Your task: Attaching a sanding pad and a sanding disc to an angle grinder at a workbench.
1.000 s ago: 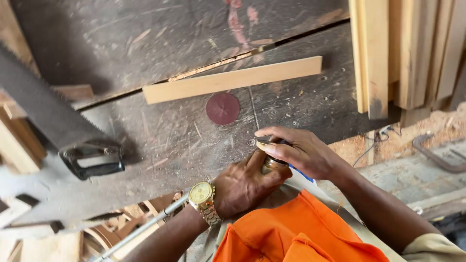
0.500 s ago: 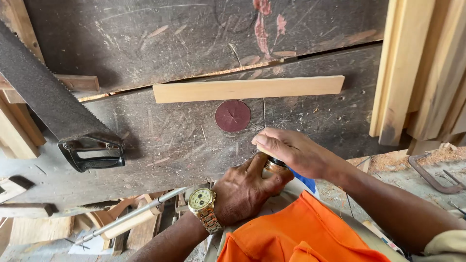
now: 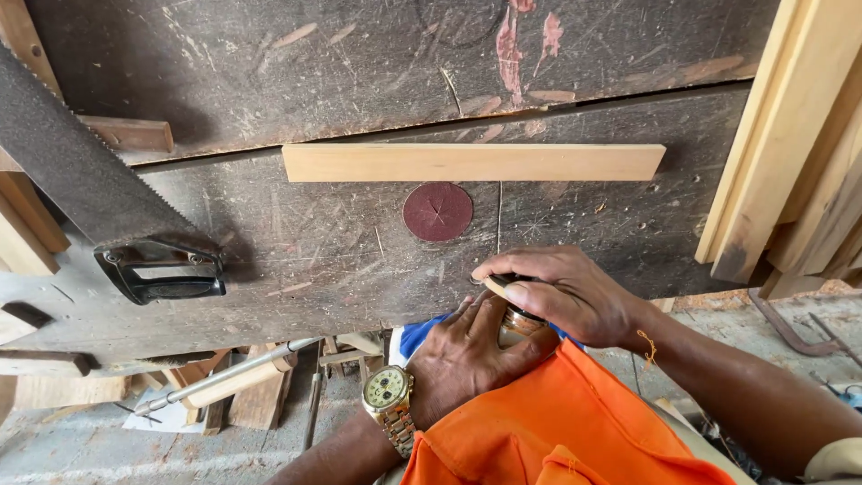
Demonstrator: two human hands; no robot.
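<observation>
Head view shows a small metallic round object (image 3: 516, 325) held at the near edge of the workbench (image 3: 341, 260), just above an orange garment (image 3: 557, 422). Only part of the object shows between the two hands, so its kind cannot be told.

Left hand (image 3: 467, 359): cupped beneath and beside the object, fingers curled part-way around it, thumb against its side. A gold wristwatch (image 3: 389, 395) sits on this wrist.

Right hand (image 3: 561, 292): arched over the top of the object, fingers bent and closed down on it. A pale, flat stick-like item (image 3: 496, 287) is pinched at the fingertips; it may be a pencil. A bit of blue material (image 3: 417, 337) shows under the hands.

Just beyond the hands, toward the middle of the workbench, lies a dark red sanding disc (image 3: 437, 211), flat on the scarred surface. Directly behind it, a light wooden strip (image 3: 471, 163) lies across the bench, parallel to the near edge, close to the disc but apart from it.

At the left edge rests a handsaw (image 3: 81, 180), its blade running to the far left corner and its black handle (image 3: 162, 271) nearest the front. Upright wooden boards (image 3: 790, 135) stand at the right edge. Below the near edge, wood offcuts (image 3: 224, 386) lie on the floor.
</observation>
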